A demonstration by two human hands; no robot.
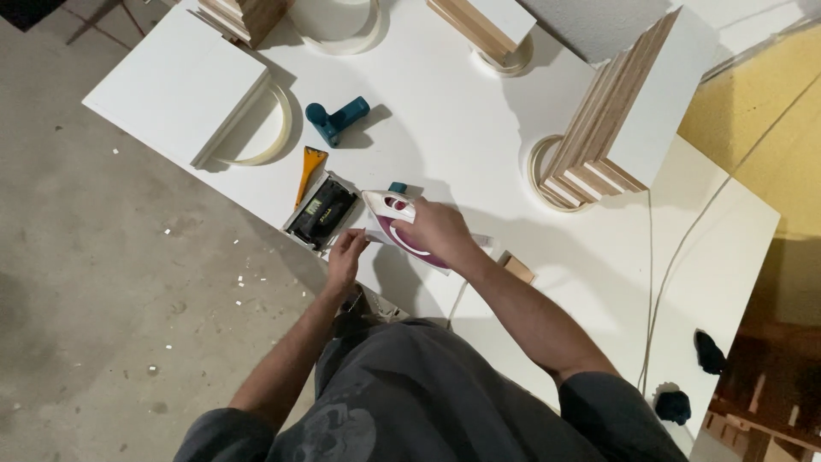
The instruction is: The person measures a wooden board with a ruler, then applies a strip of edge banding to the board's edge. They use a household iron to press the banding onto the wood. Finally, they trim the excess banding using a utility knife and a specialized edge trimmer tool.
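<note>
My right hand (438, 233) grips the handle of a white and purple clothes iron (389, 216), which lies near the front edge of the white table (462, 137). My left hand (345, 257) pinches something thin and pale just below the iron's tip, at the table edge; I cannot tell exactly what it is. A black hand tool (322, 214) in a pale tray sits just left of the iron, touching distance from my left fingers.
An orange scraper (310, 165) and a teal tool (336, 119) lie behind the black tool. Stacks of white-faced wooden boards (629, 115) rest on rolls of edge tape (540, 167). A white panel (175, 81) is at the left. Cables (676, 257) run along the right. Concrete floor lies to the left.
</note>
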